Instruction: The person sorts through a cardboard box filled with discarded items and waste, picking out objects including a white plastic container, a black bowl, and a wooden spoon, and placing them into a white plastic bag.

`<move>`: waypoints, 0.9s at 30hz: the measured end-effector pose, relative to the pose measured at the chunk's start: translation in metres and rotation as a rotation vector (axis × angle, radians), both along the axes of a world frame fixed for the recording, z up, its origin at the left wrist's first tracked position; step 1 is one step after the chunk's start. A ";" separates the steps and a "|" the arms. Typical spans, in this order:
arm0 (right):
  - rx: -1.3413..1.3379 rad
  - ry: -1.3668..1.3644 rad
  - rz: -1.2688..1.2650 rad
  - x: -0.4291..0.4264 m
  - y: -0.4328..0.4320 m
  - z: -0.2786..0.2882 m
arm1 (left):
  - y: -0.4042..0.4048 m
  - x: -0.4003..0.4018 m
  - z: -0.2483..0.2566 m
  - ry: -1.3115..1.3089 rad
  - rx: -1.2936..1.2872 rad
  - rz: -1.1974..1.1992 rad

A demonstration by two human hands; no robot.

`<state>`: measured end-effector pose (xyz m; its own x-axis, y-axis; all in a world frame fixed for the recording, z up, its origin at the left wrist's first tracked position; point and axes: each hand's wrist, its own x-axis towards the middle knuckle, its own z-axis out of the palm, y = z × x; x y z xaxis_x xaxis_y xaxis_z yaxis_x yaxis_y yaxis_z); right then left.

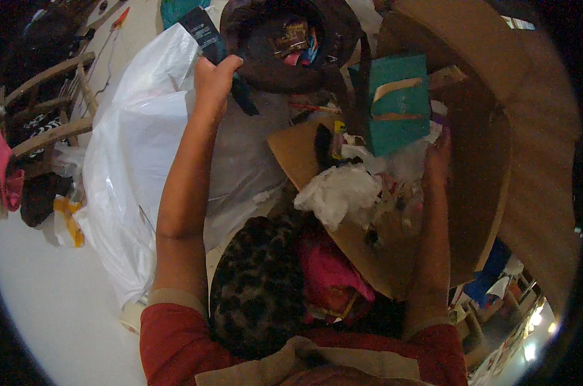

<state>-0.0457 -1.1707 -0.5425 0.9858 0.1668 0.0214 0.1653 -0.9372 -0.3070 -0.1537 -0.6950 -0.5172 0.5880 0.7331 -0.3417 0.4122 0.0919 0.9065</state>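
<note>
My left hand [216,79] is up at the top left, closed around the end of a dark printed packet [202,31], beside a large white plastic sack [141,120]. On the right, my right hand [437,149] reaches into a big cardboard box [475,169] and grips a small white and purple item [437,118], which is partly hidden and blurred. A green card box [398,103] with a cut slot lies just left of that hand. Crumpled clear and white plastic [339,190] rests nearer me in the cardboard box.
A dark round container [291,89] holding small colourful packets stands at the top middle. Near my body lie a dark patterned bundle [257,284] and pink fabric [335,270]. At the left are a wooden frame [50,137] and a yellow-and-white wrapper [69,222]. A cardboard flap [298,149] juts toward the middle.
</note>
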 end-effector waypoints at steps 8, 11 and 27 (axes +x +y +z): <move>0.528 0.338 0.129 0.039 0.212 0.032 | -0.013 -0.002 0.002 -0.040 0.014 -0.092; 0.296 0.347 0.156 0.044 0.260 0.019 | -0.013 -0.007 0.009 0.028 0.093 -0.103; 0.792 -0.061 -0.008 -0.019 0.224 0.087 | -0.042 -0.012 0.034 -0.063 0.116 -0.076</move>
<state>-0.0648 -0.9471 -0.4554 0.9801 0.0720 0.1848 0.1974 -0.4452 -0.8734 -0.1660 -0.7372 -0.4834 0.6608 0.7184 -0.2174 0.3555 -0.0445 0.9336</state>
